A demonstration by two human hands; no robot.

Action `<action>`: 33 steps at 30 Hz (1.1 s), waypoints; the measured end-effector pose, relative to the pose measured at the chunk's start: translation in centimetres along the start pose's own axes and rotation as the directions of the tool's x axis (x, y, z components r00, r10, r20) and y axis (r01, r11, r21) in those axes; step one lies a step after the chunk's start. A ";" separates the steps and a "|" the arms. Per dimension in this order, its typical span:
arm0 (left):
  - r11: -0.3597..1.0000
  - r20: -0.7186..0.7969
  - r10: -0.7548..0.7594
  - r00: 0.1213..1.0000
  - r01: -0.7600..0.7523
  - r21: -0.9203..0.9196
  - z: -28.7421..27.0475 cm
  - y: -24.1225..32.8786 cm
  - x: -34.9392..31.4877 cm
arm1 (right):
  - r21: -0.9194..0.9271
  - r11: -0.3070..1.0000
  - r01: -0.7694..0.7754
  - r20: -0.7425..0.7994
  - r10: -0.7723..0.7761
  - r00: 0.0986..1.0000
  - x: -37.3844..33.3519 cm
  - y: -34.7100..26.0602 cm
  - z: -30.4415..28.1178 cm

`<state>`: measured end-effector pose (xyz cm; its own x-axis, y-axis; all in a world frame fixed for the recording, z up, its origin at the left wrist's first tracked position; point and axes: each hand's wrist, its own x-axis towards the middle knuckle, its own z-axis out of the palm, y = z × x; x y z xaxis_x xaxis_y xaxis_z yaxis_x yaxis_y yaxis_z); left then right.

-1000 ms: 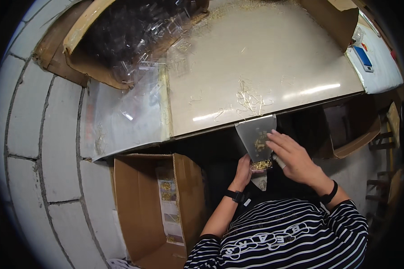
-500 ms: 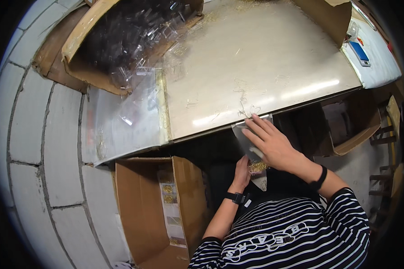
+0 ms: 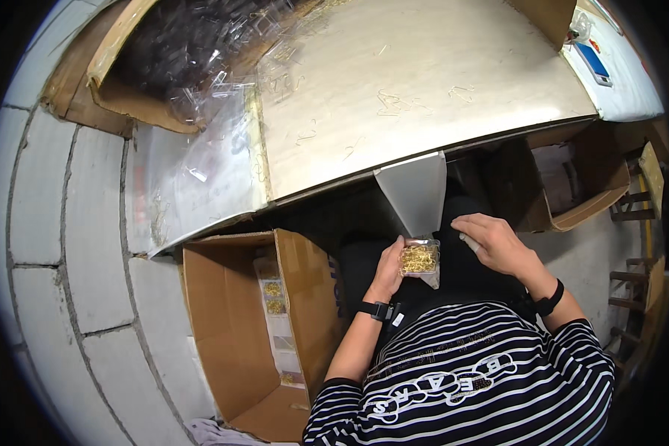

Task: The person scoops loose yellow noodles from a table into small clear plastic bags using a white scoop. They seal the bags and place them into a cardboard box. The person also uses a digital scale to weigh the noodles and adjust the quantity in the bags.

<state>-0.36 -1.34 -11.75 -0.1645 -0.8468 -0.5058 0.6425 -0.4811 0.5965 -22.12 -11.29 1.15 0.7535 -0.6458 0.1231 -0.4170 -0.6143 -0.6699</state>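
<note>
The worktable [image 3: 461, 59] spans the upper part of the view. An upper carton [image 3: 134, 104] of transparent plastic cases [image 3: 219, 85] stands at its left; a lower carton [image 3: 223, 349], below the front edge, has cases with gold-coloured contents along one inner side. A grey chute [image 3: 415, 193] slopes from the front edge toward the person and narrows downward.

The right hand [image 3: 498, 241] is apart from the chute, fingers extended and close together, with no object visible in its grip. The left hand [image 3: 389, 267] holds the clear box [image 3: 420, 258] by its left side, directly below the chute's narrow end. The box contains thin gold-coloured wire pieces [image 3: 419, 260]; similar loose pieces [image 3: 399, 102] lie on the worktable.

Handling: the box is probably light, stiff and smooth-walled, liable to slip or crack under a hard squeeze. Grip opposite side walls, keep the open face level, and keep fingers off the rim. The wire pieces are likely springy and prone to tangling.

Visibility: the left fingertips behind the box are hidden. Contact between box and chute cannot be confirmed, nor can the origin of the pale tapered tip [image 3: 432, 281] beneath. The upper carton is cut off by the frame.
</note>
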 end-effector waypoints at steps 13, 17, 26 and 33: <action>0.950 0.233 0.309 0.922 -0.286 -0.126 5.1 5.3 -6.3 | 0.150 0.987 0.051 -0.023 -0.048 0.999 1.9 -2.2 3.8; 0.940 0.160 0.341 0.926 -0.337 -0.053 5.7 5.2 -6.6 | 0.150 0.983 0.103 0.034 -0.110 0.993 2.5 -3.3 3.1; 0.923 0.066 0.384 0.921 -0.382 -0.042 5.4 5.4 -6.1 | -0.079 0.972 0.221 0.022 -0.220 0.975 2.9 -3.9 2.2; 0.901 -0.129 0.423 0.897 -0.431 -0.047 5.4 5.8 -6.0 | -0.173 0.943 0.283 0.132 -0.262 0.956 3.4 -4.6 2.9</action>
<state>0.35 -0.27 -1.89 0.2205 -0.9338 -0.2817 0.6846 -0.0575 0.7266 -16.13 -9.37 2.51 0.8968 -0.3964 0.1964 -0.2687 -0.8406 -0.4703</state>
